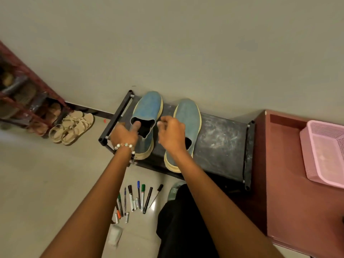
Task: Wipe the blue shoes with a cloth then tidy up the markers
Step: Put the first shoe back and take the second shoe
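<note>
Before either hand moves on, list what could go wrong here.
1. The markers lie loose on the floor beside the person's leg; a shift could scatter them.
2. The left hand reaches into the left blue shoe near the rack edge; a tug might tip it off.
3. No cloth is in either hand.

A plain pale wall (pixel 186 43) meets a light tiled floor (pixel 37 183) at a dark skirting (pixel 100 112). A reddish shoe shelf (pixel 24 94) stands left, sandals (pixel 72 127) beside it. A red-brown cabinet (pixel 290 202) at right carries a pink basket (pixel 323 155).
</note>
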Motion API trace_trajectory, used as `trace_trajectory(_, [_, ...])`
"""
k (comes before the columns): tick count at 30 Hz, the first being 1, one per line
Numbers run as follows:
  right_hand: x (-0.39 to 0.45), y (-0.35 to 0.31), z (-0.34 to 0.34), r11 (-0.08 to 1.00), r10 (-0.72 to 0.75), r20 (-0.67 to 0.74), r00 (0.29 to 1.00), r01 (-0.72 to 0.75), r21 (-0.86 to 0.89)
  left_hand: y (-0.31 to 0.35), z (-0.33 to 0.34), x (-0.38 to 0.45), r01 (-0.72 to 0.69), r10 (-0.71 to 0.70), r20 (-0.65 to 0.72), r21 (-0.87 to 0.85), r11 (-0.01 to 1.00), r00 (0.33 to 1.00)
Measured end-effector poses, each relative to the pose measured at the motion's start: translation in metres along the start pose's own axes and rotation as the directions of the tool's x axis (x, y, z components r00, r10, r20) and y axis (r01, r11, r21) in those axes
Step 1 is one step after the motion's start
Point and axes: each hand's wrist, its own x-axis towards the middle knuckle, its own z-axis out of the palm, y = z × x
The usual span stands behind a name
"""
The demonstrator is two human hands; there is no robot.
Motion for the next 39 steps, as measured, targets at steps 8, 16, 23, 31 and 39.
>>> trace_trajectory(8, [0.018,-0.004,0.040,0.923,0.367,0.304,0.879,-0.386,-0.001,0.002,-0.006,0.031,-0.089,0.041,0.163,0.302,0.949,0.986])
trace_trajectory(16, [-0.023,-0.019,0.012,0.940,0.264,0.154,0.952,-0.290,0.181,-0.012,-0.044,-0.031,-0.305,0.311,-0.053,0.103,0.947,0.949])
trace_trajectory(23, [-0.094,-0.034,-0.118,0.949,0.188,-0.015,0.982,-0.177,0.259,0.025,-0.066,-0.137,-0.609,0.609,-0.009,-0.028,0.793,0.793])
trace_trajectory(31, [-0.206,0.051,-0.266,0.939,0.290,-0.252,0.923,-0.223,0.263,0.063,-0.006,-0.286,-0.767,0.777,0.319,-0.189,0.614,0.543])
trace_trajectory(39, [-0.285,0.168,-0.324,0.811,0.541,-0.280,0.793,-0.403,0.425,0.049,0.110,-0.372,-0.765,0.718,0.598,-0.254,0.592,0.357])
